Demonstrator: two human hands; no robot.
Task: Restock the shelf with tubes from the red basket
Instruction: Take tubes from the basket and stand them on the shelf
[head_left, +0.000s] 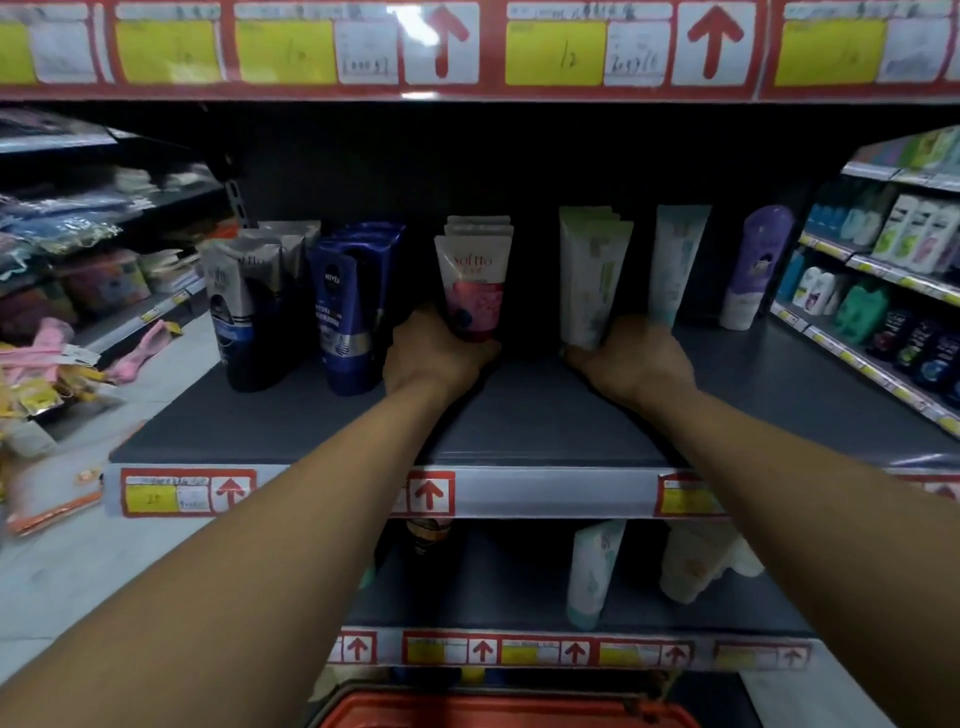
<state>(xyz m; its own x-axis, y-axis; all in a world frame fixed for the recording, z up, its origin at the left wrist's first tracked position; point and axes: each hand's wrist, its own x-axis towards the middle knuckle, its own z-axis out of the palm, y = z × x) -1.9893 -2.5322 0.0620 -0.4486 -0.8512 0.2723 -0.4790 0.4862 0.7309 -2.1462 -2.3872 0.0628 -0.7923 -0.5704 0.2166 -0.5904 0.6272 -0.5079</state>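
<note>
Pink tube: upright on shelf, base gripped by left hand. Green tube: upright, base gripped by right hand. Blue tubes: just left of left hand. Red basket: below both hands.

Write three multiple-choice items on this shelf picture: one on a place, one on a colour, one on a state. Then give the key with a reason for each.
1. Where is the red basket?
A. On the top shelf
B. At the bottom edge of the view, below the shelves
C. Hanging from the left arm

2. What colour is the lower half of the tube in the left hand?
A. Pink
B. Yellow
C. Orange

3. What is the right hand doing?
A. Hanging idle
B. Lying flat on the shelf
C. Gripping the base of a white-green tube

Key: 1 B, its red rim shows under the lowest shelf. 2 A, the pink tube stands in that grip. 3 C, fingers curl round the white-green tube.
</note>
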